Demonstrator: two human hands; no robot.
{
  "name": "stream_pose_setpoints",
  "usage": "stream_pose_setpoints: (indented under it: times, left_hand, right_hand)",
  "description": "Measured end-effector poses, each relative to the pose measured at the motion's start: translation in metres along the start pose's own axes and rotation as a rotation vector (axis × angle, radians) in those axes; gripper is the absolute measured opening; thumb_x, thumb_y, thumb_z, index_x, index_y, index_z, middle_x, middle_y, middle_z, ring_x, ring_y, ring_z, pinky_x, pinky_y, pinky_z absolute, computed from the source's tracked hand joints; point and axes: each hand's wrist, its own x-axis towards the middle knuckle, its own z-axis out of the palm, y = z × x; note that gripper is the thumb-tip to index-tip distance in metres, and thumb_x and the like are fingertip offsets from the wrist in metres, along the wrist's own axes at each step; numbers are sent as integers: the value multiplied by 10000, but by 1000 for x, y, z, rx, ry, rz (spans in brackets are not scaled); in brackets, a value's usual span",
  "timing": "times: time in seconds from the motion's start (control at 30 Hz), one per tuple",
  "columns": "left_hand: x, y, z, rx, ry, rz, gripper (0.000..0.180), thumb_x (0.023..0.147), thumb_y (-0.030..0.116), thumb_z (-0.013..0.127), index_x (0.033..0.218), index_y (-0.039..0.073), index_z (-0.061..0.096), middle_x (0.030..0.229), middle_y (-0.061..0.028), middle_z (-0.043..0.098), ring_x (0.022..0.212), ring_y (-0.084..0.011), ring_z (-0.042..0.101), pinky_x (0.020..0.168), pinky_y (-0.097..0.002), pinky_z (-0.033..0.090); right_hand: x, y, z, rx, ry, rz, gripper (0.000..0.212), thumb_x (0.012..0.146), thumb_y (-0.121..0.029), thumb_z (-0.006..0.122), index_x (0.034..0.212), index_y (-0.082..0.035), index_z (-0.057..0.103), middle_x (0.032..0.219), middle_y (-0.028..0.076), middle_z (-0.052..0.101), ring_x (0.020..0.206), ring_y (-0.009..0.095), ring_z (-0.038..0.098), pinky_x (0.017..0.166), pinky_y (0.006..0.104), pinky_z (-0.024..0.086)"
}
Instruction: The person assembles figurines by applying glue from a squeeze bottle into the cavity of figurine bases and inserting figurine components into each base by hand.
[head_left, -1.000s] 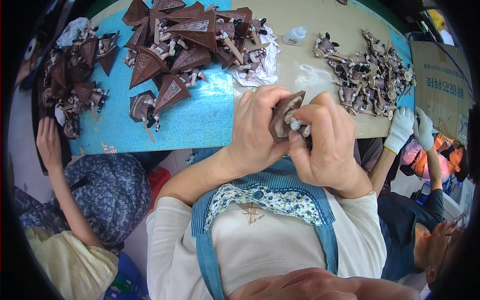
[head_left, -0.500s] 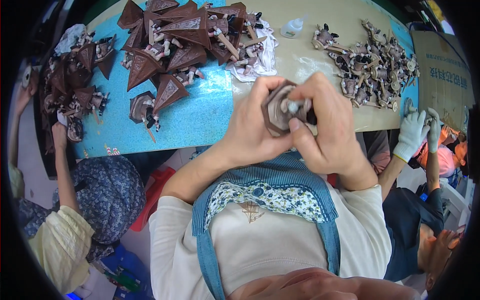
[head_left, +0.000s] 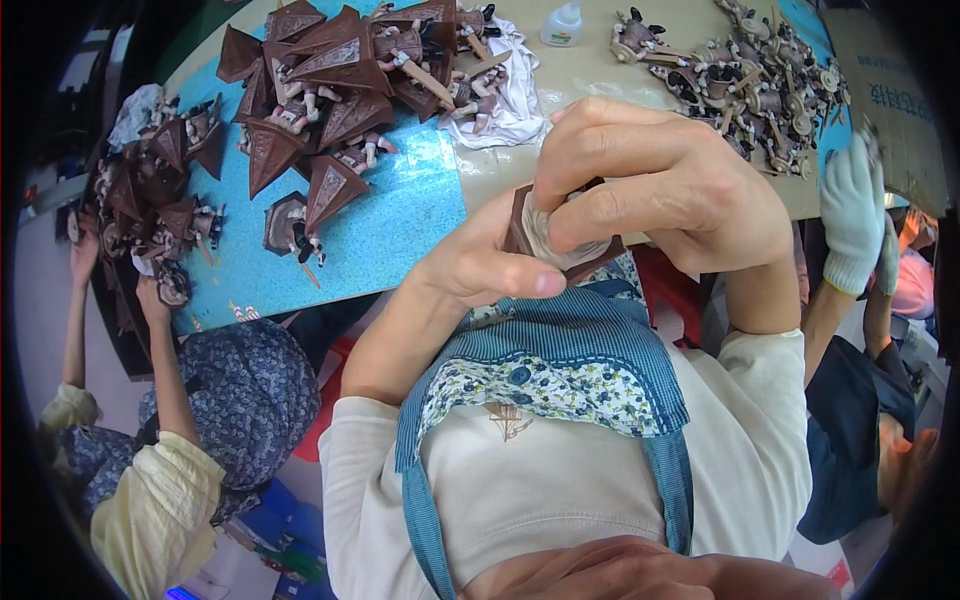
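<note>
Clasping the brown piece (head_left: pixel 537 238) in left hand (head_left: pixel 475 265), touching it with right hand (head_left: pixel 685 190), can't tell whether pinching; hold steady, go lightly!

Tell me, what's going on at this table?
A person is working bare-handed on a brown piece with an angular rim and a pale inside. The left hand holds it, while the right hand bends its fingers over that pale part; the fingertips' exact contact is hard to see. On the table, a pile of brown pointed pieces with small figures lies to the left, and a heap of little figures to the right. Other people sit on both sides.
</note>
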Motion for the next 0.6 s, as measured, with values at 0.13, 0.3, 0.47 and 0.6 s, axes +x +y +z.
stream_pose_setpoints:
  times: [0.13, 0.3, 0.47, 0.6]
  left_hand:
    - [1, 0, -1, -108, -76, 5, 875, 683, 132, 737, 1424, -15, 294, 1271, -109, 521, 1173, -211, 530, 1005, -338, 427]
    - [-26, 32, 26, 248, 291, 110, 772, 756, 177, 740, 1377, -1, 319, 1260, -120, 526, 1165, -223, 536, 1003, -354, 425]
    - [-71, 60, 33, 721, 740, 622, 733, 790, 226, 746, 1362, -8, 351, 1120, -125, 614, 992, -183, 609, 887, -294, 466]
    - [-97, 78, 4, 1077, 1119, 884, 638, 847, 190, 710, 1340, -36, 373, 1031, -108, 655, 924, -148, 621, 810, -276, 491]
  right_hand:
    - [-1, 3, -2, 44, -10, -8, 248, 669, 27, 605, 903, -5, 683, 938, 144, 650, 949, 353, 626, 957, 489, 447]
    - [-20, 30, 15, 72, 358, 21, 638, 622, 70, 465, 1259, 61, 498, 1331, 224, 497, 1265, 315, 475, 1072, 457, 352]
    - [10, 43, 34, -78, 384, 395, 925, 638, -32, 768, 1447, -54, 321, 1421, 252, 376, 1291, 384, 425, 1073, 425, 363]
    - [49, 74, 39, -416, 216, 365, 1242, 478, -159, 896, 1514, -177, 211, 1464, 303, 306, 1303, 475, 368, 1073, 481, 353]
